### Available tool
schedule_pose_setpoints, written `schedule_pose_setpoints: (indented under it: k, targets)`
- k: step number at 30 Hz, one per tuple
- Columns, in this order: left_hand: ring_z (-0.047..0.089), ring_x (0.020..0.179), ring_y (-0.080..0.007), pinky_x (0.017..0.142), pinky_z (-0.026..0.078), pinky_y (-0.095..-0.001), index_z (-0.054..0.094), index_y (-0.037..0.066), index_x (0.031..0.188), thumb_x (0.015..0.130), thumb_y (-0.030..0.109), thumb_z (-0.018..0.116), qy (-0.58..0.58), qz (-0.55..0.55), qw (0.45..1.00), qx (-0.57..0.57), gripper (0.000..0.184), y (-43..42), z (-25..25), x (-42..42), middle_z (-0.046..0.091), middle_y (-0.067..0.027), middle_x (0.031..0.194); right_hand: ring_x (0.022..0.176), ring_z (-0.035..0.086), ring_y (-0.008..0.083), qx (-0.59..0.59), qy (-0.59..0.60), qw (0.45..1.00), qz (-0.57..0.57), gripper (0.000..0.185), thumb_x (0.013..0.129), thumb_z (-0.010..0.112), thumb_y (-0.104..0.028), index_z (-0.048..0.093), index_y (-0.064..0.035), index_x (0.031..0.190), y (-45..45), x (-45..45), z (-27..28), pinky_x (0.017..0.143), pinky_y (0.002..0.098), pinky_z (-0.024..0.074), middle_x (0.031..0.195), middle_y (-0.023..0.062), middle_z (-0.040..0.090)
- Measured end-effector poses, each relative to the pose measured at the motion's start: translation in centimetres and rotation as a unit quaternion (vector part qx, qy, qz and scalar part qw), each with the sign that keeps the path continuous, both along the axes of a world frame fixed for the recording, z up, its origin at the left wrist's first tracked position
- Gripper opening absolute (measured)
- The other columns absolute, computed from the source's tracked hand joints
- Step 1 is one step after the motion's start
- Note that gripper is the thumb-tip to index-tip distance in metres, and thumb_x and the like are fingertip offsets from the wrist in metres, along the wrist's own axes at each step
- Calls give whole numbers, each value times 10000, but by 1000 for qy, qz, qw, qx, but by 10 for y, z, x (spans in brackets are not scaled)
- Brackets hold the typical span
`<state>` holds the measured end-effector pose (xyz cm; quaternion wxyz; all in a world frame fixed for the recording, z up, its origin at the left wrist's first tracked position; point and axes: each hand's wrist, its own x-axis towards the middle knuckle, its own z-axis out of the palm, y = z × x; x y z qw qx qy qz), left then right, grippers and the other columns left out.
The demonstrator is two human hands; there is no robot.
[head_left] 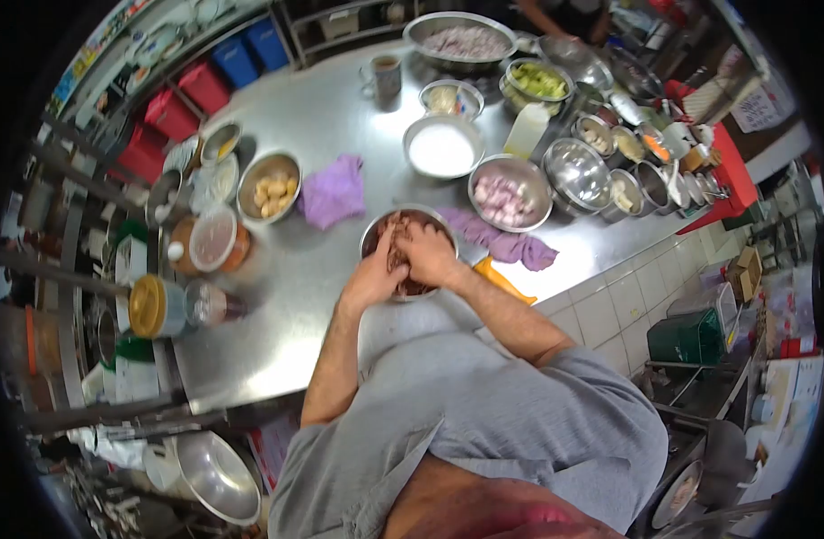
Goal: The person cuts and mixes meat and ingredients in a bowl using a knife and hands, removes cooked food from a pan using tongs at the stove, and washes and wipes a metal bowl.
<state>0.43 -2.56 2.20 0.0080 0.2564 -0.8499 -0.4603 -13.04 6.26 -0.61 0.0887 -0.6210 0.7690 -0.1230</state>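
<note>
Both my hands are inside a steel bowl (369,239) at the table's front edge, close to my body. Brown-red pieces of food (410,287), perhaps meat, lie in that bowl. My left hand (373,272) enters from the left with its fingers stretched over the food. My right hand (430,254) comes in from the right, fingers spread and touching the pieces. The fingertips of the two hands are near each other, partly sunk in the food. A purple cloth (333,191) lies left of the bowl, another purple cloth (519,250) to its right, beside a yellow object (504,280).
A bowl of yellowish pieces (273,191) stands at left, lidded tubs (157,305) at the left edge. Beyond my hands are a bowl of white contents (443,148), a bowl of pink-white pieces (509,196) and a mug (385,79). Another person's arm (539,18) shows at the far side.
</note>
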Motion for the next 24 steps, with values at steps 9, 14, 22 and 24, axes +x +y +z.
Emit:
schedule_pose_setpoints:
  k: [9, 14, 22, 24]
  targets:
    - [458, 1173, -242, 1000, 357, -339, 243, -43, 1353, 579, 13, 770, 136, 12, 991, 9, 937, -9, -20, -2, 476, -165, 1254, 911, 598, 377, 56, -284, 957, -29, 393, 749, 598, -207, 549, -16, 1089, -4, -23, 39, 805, 433, 467, 973, 249, 613]
    - [512, 1099, -348, 919, 417, -393, 335, 41, 1322, 644, 139, 720, 88, 65, 987, -114, 786, 5, -22, -1, 545, -202, 1157, 941, 584, 379, 0, -295, 955, -8, 449, 737, 642, -249, 518, 15, 1078, -11, -28, 3, 823, 430, 456, 983, 250, 607]
    - [570, 938, -400, 800, 456, -445, 515, 26, 1129, 672, 108, 647, 25, 93, 988, -123, 482, 9, -10, -1, 617, -227, 964, 974, 575, 356, -20, -251, 968, 6, 486, 673, 694, -200, 533, 41, 1063, -7, -26, 4, 845, 414, 449, 1032, 255, 586]
    - [572, 936, -400, 800, 457, -443, 528, 21, 1107, 673, 105, 646, 27, 101, 988, -116, 458, 8, -9, -1, 618, -225, 963, 994, 564, 355, -18, -262, 965, 6, 503, 653, 708, -194, 531, 48, 1056, -7, -27, 6, 851, 412, 446, 1024, 256, 586]
